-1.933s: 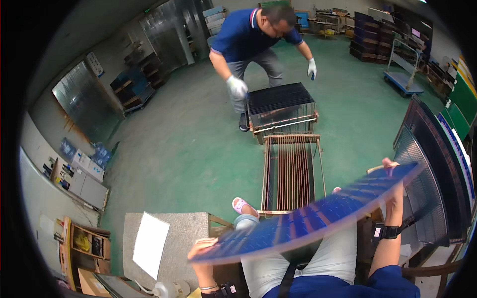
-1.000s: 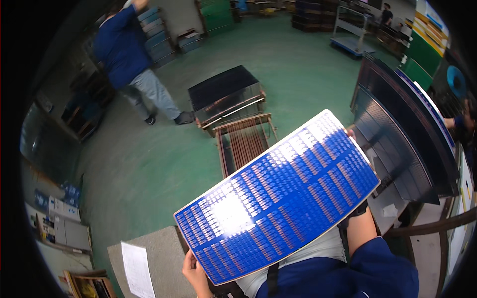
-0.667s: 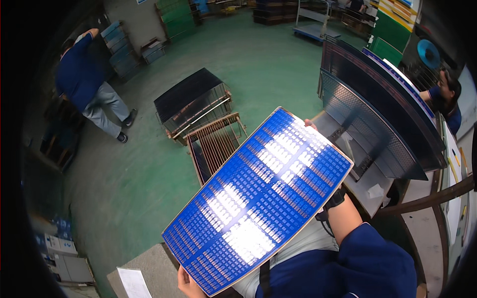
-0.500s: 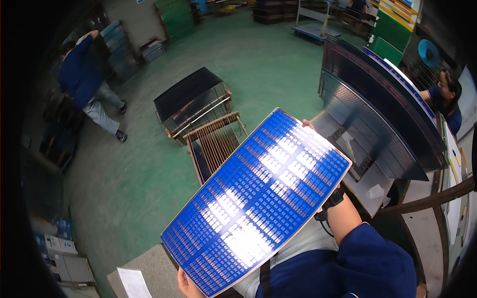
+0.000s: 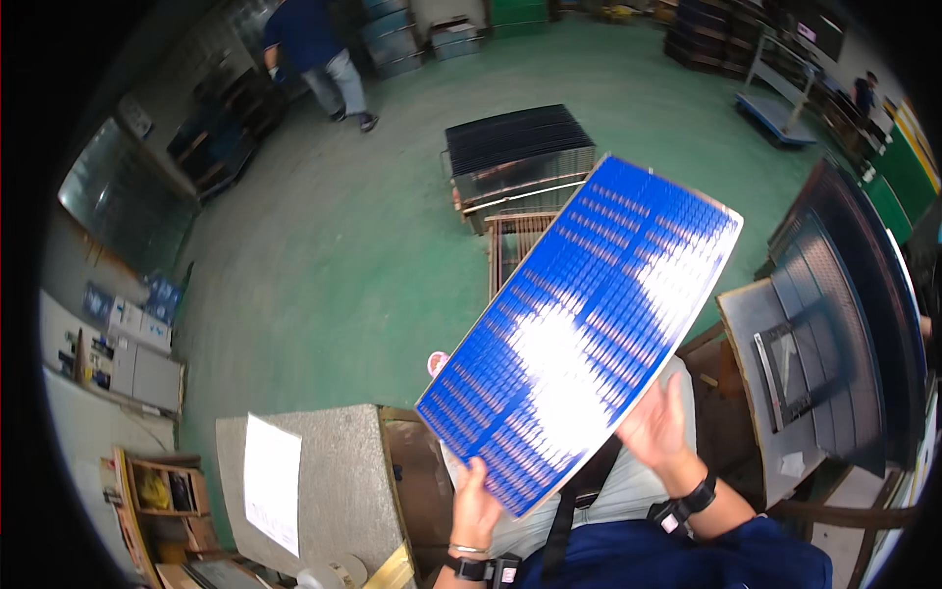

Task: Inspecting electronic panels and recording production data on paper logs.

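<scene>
A long blue circuit-board panel (image 5: 549, 294), with rows of small copper-coloured marks and bright glare, is tilted in front of me over my lap. My left hand (image 5: 477, 510) grips its lower left end, thumb on the upper face and the other fingers hidden beneath. At the panel's near right edge is my right hand (image 5: 655, 427), palm up and thumb stretched out, apart from the panel's face. Its fingertips reach the edge, partly hidden there. Behind the panel stands a slotted rack (image 5: 510, 245), partly covered by it.
Farther back is a rack of dark panels (image 5: 520, 137). To the right, large mesh screens (image 5: 844, 324) lean by a grey table (image 5: 736, 314). A paper sheet (image 5: 272, 481) lies on a grey worktop (image 5: 343, 442) at left. A person (image 5: 319, 59) walks at far left.
My view has turned left, so the racks appear farther right. My right hand has moved from the panel's far end to its near right edge. My left thumb now shows on the panel's face.
</scene>
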Tool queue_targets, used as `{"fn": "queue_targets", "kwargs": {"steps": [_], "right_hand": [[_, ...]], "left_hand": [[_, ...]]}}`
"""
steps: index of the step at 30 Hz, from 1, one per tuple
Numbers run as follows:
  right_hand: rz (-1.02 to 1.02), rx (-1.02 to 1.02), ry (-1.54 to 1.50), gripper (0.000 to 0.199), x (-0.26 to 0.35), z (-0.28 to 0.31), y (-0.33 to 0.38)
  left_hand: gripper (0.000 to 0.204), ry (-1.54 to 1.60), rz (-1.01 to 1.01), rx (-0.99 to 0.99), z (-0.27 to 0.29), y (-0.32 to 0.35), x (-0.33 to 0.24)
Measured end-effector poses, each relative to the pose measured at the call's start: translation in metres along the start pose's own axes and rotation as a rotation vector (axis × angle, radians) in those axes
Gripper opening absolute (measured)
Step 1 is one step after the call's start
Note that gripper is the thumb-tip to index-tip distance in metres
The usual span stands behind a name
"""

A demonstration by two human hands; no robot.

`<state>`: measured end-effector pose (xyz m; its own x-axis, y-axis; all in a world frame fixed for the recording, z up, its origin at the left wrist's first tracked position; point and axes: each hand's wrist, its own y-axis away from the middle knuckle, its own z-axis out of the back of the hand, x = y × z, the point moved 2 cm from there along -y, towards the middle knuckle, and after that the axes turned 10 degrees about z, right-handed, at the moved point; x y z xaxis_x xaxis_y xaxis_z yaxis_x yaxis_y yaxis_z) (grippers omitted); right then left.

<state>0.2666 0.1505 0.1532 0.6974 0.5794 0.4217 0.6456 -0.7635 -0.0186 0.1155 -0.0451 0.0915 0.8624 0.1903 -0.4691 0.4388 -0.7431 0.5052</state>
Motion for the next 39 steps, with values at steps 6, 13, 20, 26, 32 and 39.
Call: {"fn": "queue_targets", "kwargs": {"steps": [6, 13, 20, 26, 32, 39], "right_hand": [[0.23, -0.295, 0.67, 0.031, -0.023, 0.007, -0.049], [0.507, -0.175, 1.245, 0.031, -0.072, 0.074, -0.162], [0.523, -0.092, 1.641, 0.041, -0.16, 0.122, -0.229], [0.413, -0.083, 1.703, 0.047, -0.189, 0.137, -0.246], [0.418, -0.072, 1.722, 0.048, -0.178, 0.165, -0.269], [0.236, -0.13, 1.683, 0.046, -0.177, 0.178, -0.284]], "left_hand": [[0.035, 0.01, 0.305, 0.195, 0.004, -0.037, 0.033], [0.017, -1.845, -0.49, -0.223, 0.053, -0.078, -0.01], [0.015, -1.892, -0.497, -0.41, 0.062, -0.108, -0.044], [0.013, -1.774, -0.525, -0.467, 0.066, -0.126, -0.059], [0.013, -1.702, -0.544, -0.501, 0.063, -0.132, -0.068], [0.012, -1.701, -0.544, -0.506, 0.066, -0.133, -0.069]]}}
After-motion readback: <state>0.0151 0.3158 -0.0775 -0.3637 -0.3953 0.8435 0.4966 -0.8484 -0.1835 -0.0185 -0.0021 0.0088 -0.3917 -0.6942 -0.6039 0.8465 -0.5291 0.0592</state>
